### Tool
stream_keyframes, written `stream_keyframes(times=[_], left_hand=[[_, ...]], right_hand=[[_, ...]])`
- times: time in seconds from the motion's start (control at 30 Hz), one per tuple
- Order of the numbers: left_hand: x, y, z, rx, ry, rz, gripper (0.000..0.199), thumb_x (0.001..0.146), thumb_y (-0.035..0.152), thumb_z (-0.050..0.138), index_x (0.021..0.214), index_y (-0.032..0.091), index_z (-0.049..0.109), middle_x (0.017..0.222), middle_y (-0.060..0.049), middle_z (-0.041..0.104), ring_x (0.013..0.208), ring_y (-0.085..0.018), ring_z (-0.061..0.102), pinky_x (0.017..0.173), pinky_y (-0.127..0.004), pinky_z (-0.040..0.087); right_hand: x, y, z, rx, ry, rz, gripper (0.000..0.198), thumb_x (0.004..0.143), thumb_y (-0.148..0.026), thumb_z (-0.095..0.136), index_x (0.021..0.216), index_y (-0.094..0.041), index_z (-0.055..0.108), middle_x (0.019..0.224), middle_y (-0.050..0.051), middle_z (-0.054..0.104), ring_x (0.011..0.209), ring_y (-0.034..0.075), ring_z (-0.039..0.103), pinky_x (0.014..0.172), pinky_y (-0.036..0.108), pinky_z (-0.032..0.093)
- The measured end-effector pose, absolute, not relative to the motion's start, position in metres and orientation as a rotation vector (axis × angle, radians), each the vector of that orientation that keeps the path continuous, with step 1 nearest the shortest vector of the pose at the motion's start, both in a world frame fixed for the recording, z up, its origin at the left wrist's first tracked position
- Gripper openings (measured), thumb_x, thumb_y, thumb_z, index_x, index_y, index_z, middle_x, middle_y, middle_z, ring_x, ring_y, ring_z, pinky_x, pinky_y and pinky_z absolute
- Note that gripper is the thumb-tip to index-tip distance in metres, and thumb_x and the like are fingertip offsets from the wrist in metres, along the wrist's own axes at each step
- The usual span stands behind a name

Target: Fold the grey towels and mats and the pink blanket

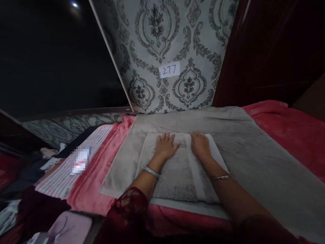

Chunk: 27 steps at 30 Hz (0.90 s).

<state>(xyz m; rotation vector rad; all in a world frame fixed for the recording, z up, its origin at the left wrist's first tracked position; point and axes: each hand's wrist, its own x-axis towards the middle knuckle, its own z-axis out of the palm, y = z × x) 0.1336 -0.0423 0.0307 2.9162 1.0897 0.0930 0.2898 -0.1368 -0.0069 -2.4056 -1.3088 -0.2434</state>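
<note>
A grey, plush towel (172,176) lies flattened in front of me, with a paler band running down its right part. My left hand (164,146) rests palm down on its upper left, fingers spread and thumb pointing right. On the upper right, beside the pale band, my right hand (200,145) presses flat, its fingertips at the far edge. Neither hand grips anything. Under the towel is a larger grey cloth (254,162), spread over the surface.
A red blanket (291,125) shows beneath the grey cloth. Left of it lie a striped cloth (58,179) and a blurred-out object (80,161). A pinkish box-like item (73,227) sits lower left. A patterned wall with a paper label (169,69) and a dark screen (56,61) stand behind.
</note>
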Motion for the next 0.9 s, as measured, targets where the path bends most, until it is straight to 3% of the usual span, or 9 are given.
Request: stream_keyframes(times=[0.23, 0.33, 0.43, 0.5, 0.67, 0.9], left_hand=[[0.064, 0.005, 0.043, 2.803, 1.321, 0.006, 0.058, 0.105, 0.045, 0.022, 0.156, 0.019, 0.035, 0.165, -0.009, 0.031, 0.152, -0.028, 0.026, 0.121, -0.053, 0.025], [0.049, 0.007, 0.052, 2.754, 1.453, 0.022, 0.057, 0.105, 0.04, 0.021, 0.154, 0.014, 0.038, 0.163, -0.013, 0.034, 0.15, -0.032, 0.029, 0.119, -0.056, 0.027], [0.054, -0.014, 0.066, 2.785, 1.593, 0.093, 0.06, 0.104, 0.04, 0.029, 0.152, 0.006, 0.039, 0.165, -0.02, 0.027, 0.153, -0.036, 0.02, 0.121, -0.059, 0.021], [0.066, -0.044, 0.072, 2.873, 1.494, 0.122, 0.063, 0.102, 0.042, 0.034, 0.153, 0.005, 0.036, 0.166, -0.021, 0.022, 0.155, -0.034, 0.017, 0.124, -0.055, 0.018], [0.096, -0.133, 0.055, 2.97, 0.816, 0.049, 0.063, 0.101, 0.041, 0.035, 0.157, 0.014, 0.032, 0.166, -0.014, 0.025, 0.155, -0.027, 0.018, 0.125, -0.051, 0.019], [0.098, -0.157, 0.014, 2.978, 0.728, 0.082, 0.067, 0.102, 0.045, 0.031, 0.159, 0.01, 0.027, 0.168, -0.015, 0.019, 0.156, -0.027, 0.014, 0.127, -0.054, 0.012]], right_hand=[[0.292, -0.136, -0.012, -2.353, -1.307, -0.293, 0.043, 0.097, -0.014, 0.036, 0.129, -0.016, 0.064, 0.135, 0.012, 0.064, 0.126, 0.024, 0.051, 0.108, 0.038, 0.029], [0.292, -0.137, -0.01, -2.348, -1.311, -0.265, 0.044, 0.096, -0.014, 0.035, 0.129, -0.016, 0.064, 0.134, 0.013, 0.064, 0.125, 0.024, 0.051, 0.107, 0.038, 0.03], [0.291, -0.137, -0.005, -2.38, -1.318, -0.219, 0.045, 0.096, -0.014, 0.035, 0.131, -0.016, 0.064, 0.135, 0.013, 0.063, 0.125, 0.024, 0.051, 0.108, 0.038, 0.03], [0.291, -0.136, 0.0, -2.404, -1.312, -0.197, 0.046, 0.096, -0.014, 0.034, 0.132, -0.016, 0.063, 0.137, 0.013, 0.062, 0.127, 0.024, 0.051, 0.109, 0.039, 0.031], [0.282, -0.146, 0.01, -2.451, -1.335, -0.157, 0.05, 0.097, -0.015, 0.034, 0.14, -0.018, 0.059, 0.146, 0.012, 0.056, 0.134, 0.026, 0.046, 0.108, 0.041, 0.036], [0.253, -0.182, -0.001, -2.499, -1.43, -0.184, 0.053, 0.1, -0.019, 0.032, 0.15, -0.024, 0.049, 0.161, 0.007, 0.038, 0.148, 0.029, 0.031, 0.116, 0.048, 0.029]])
